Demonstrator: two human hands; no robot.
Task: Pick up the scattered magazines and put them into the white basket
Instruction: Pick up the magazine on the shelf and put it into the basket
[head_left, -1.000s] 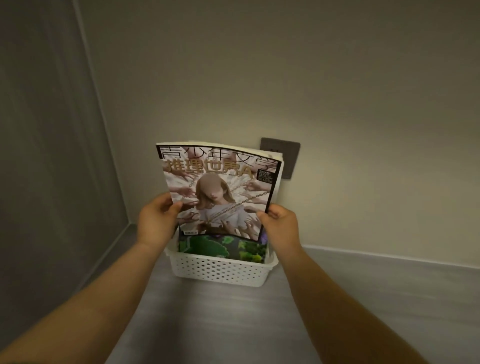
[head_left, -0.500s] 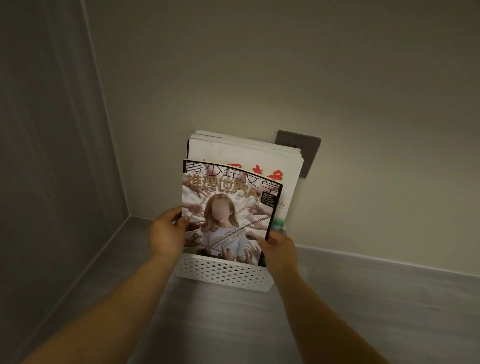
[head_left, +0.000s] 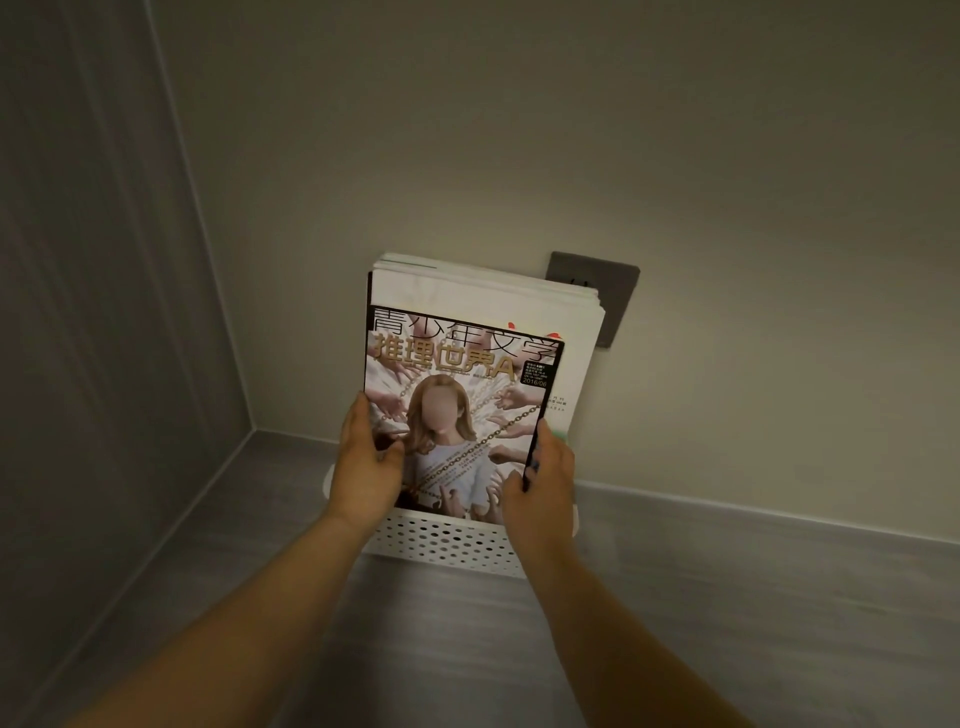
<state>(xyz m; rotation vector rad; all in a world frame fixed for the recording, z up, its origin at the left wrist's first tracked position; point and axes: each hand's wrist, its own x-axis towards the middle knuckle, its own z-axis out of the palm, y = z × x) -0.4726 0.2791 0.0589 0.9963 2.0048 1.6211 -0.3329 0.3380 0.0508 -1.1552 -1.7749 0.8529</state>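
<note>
A magazine (head_left: 457, 395) with a black-framed cover, gold lettering and a long-haired figure stands upright, its lower edge down inside the white perforated basket (head_left: 447, 545) on the grey floor by the wall. My left hand (head_left: 366, 467) grips its left edge and my right hand (head_left: 540, 483) grips its right edge. Behind it a taller stack of white magazines (head_left: 488, 296) stands upright in the basket, leaning toward the wall.
A dark wall socket plate (head_left: 613, 291) sits on the beige wall just behind the stack. A grey panel wall (head_left: 104, 364) forms the corner on the left. Grey floor (head_left: 753, 623) stretches to the right of the basket.
The held magazine has gone down from above the basket into it, in front of the white stack. Both hands lowered with it and keep their grip.
</note>
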